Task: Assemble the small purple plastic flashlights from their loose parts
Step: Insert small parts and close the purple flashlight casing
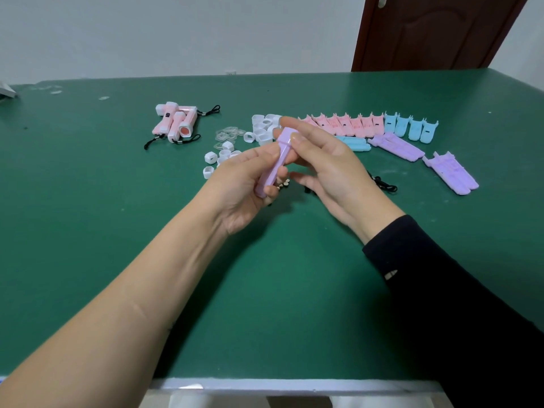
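The table (265, 290) is dark green, with a pale grey front edge. The flashlight body (272, 163) near its middle is plain pale lilac. At ten o'clock from it, the finished flashlights (175, 122) are pink with white caps. One shows an orange-red face, and their cords (210, 111) are black. At twelve o'clock the rings (262, 129) are white and the lenses (228, 135) clear. At two o'clock stand the pink shells (341, 125), then the light blue shells (412, 129). At three o'clock lie the lilac shells (396, 147). At five o'clock the sleeve (456, 290) is black with a small white mark. The door (435, 33) is reddish brown and the wall (176, 33) off-white.
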A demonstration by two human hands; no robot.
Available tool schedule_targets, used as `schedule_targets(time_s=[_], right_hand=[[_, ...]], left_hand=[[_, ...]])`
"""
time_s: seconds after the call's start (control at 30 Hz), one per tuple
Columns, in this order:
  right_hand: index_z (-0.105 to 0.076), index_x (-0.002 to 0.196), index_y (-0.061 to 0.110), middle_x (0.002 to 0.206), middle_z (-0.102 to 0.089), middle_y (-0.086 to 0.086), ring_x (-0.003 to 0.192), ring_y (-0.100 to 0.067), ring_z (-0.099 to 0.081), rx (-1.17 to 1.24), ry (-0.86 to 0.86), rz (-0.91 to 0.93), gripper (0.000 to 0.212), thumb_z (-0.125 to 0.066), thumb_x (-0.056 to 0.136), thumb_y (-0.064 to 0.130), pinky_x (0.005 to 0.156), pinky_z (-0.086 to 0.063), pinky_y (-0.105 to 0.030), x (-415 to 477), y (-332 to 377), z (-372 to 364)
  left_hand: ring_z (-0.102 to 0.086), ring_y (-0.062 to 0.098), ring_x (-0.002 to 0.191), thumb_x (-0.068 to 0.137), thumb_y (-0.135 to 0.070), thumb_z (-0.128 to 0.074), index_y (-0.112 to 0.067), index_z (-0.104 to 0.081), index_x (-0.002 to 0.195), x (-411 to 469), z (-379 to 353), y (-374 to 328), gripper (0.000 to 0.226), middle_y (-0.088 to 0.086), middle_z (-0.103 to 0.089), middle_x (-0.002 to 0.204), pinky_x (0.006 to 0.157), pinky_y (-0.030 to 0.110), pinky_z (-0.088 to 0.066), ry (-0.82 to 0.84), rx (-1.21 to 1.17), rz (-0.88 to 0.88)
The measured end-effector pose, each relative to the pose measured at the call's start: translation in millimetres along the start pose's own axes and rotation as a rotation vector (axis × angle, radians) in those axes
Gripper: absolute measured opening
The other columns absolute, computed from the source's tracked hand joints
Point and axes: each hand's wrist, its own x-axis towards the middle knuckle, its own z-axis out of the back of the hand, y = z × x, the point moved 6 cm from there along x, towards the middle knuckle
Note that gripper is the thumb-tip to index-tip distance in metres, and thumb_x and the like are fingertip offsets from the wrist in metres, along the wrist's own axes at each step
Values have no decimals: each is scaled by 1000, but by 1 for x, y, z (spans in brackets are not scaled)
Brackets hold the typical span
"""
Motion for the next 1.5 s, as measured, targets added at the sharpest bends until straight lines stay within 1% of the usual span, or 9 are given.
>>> schedule_targets(time_s=[0.3, 0.43, 0.57, 0.67, 0.87, 1.07, 1.2, 1.3, 1.5], right_hand=[[-66, 111, 23, 106, -68, -1, 96, -13, -61, 179, 24, -7, 23, -50, 98, 12, 97, -47, -40, 2, -1, 4], [-69, 100, 21, 93, -68, 6, 83, -9, -59, 232, -187, -2, 10, -61, 93, 23, 80, -48, -27, 5, 1, 25], [-69, 86, 20, 69, -64, 12, 54, 1, -54, -170, -314, -32, 12, -73, 83, 31, 56, -44, -16, 4, 5, 55], [-67, 79, 19, 63, -65, 11, 45, -2, -48, -471, -217, -126, 19, -80, 76, 33, 43, -39, -12, 4, -2, 59], [-67, 68, 22, 60, -64, 5, 57, -14, -48, -707, -170, -213, 20, -79, 76, 36, 51, -41, -23, 5, -2, 76], [-69, 66, 21, 73, -68, -3, 66, -17, -52, -799, -199, -296, 22, -78, 76, 38, 62, -44, -27, -1, 4, 99], [-70, 73, 19, 76, -68, 1, 67, -14, -54, -889, -181, -328, 20, -77, 78, 37, 57, -38, -26, -5, 4, 98], [-70, 77, 19, 79, -64, 5, 67, -7, -51, -974, -187, -336, 17, -75, 80, 34, 53, -34, -24, -3, 3, 97], [-73, 84, 18, 76, -60, 15, 67, 1, -49, -1089, -225, -258, 5, -68, 85, 19, 52, -33, -19, 5, 0, 107]], left_hand=[[-57, 4, 66, 102, -24, -48, -16, -65, 104, -2, -4, 1, 19, -4, -71, 90, 47, 13, -44, 20, 22, 22], [-70, 9, 84, 102, -30, -48, -19, -64, 106, 0, 14, -14, 20, -1, -73, 100, 61, 20, -54, -103, 218, -106], [-61, -6, 69, 96, -17, -56, -29, -65, 94, -1, 45, -40, 16, -15, -71, 86, 60, 13, -47, -378, 600, -332], [-51, -8, 59, 92, -24, -62, -26, -61, 91, 3, 57, -43, 2, -13, -60, 79, 57, 14, -39, -423, 984, -271], [-59, 20, 96, 79, -56, -71, -14, -57, 108, 11, 74, -21, 53, 2, -62, 104, 81, 33, -43, -318, 1289, 101], [-52, 19, 56, 91, -44, -60, -14, -69, 60, 13, 68, -16, 44, 14, -65, 68, 56, 30, -38, -297, 1464, 12], [-46, 6, 39, 91, -36, -59, -15, -62, 50, 13, 65, -15, 46, -6, -53, 43, 48, 26, -32, -332, 1522, -17], [-49, 15, 52, 93, -36, -57, -9, -69, 69, 12, 62, -18, 38, 6, -63, 59, 50, 26, -33, -341, 1505, -31], [-53, 15, 63, 94, -36, -61, -6, -70, 86, 7, 60, -25, 33, 5, -65, 76, 56, 23, -46, -331, 886, -107]])
